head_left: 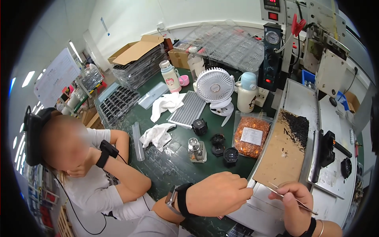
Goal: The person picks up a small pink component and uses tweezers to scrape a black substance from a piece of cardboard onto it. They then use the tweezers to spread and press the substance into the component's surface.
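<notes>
My left hand (pixel 219 194) is closed, its back turned up and a watch and black strap on the wrist. The fingers curl beneath it, so anything they hold is hidden. To the right, my right hand (pixel 294 203) pinches metal tweezers (pixel 302 205), their thin tips pointing up and left toward the left fingers. Both hands are over the near end of a white machine bed, in front of a brown cardboard sheet (pixel 276 168) strewn with small black parts (pixel 298 128). Beyond my left hand, on the green table, stand round black parts (pixel 230 157) and a glass dispenser bottle (pixel 196 151).
A bag of copper-coloured parts (pixel 251 136) lies beside the machine bed. Behind are a white fan (pixel 215 87), a bottle (pixel 247 93), white cloths (pixel 157 136) and a black tray (pixel 118 103). A press (pixel 333 71) rises at right. Another person (pixel 94 189) sits at left, elbow by the table.
</notes>
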{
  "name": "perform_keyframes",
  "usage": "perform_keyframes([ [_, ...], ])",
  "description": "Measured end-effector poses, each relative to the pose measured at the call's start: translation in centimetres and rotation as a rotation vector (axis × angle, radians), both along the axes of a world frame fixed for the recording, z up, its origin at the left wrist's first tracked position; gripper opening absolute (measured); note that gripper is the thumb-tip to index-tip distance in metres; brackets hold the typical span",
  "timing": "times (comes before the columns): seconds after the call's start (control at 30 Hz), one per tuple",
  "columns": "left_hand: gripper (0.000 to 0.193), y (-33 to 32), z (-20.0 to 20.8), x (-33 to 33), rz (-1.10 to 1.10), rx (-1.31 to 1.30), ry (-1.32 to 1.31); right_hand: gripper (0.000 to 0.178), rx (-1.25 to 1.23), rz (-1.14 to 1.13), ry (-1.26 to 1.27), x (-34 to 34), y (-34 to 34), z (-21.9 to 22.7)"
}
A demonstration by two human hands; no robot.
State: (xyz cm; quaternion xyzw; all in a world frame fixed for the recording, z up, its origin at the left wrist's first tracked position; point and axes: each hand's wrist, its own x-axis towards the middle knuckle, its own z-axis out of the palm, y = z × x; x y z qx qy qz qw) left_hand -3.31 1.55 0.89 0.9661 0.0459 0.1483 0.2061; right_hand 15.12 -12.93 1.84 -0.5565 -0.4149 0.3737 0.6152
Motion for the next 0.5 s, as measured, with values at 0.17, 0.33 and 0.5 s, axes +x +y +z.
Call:
perform_keyframes([
  [0.17,0.015,0.0,0.2,0.2,-0.017,0.003,0.004,0.026,-0.140,0.136,-0.112,0.1,0.1,-0.5],
  [0.33,0.014,-0.4,0.6,-0.2,-0.028,-0.009,0.005,0.024,-0.239,0.115,0.181,0.4,-0.6,-1.1],
  [0.5,0.013,-0.4,0.8,0.1,-0.015,0.039,0.039,0.022,-0.160,0.245,-0.007,0.9,-0.8,-1.6],
])
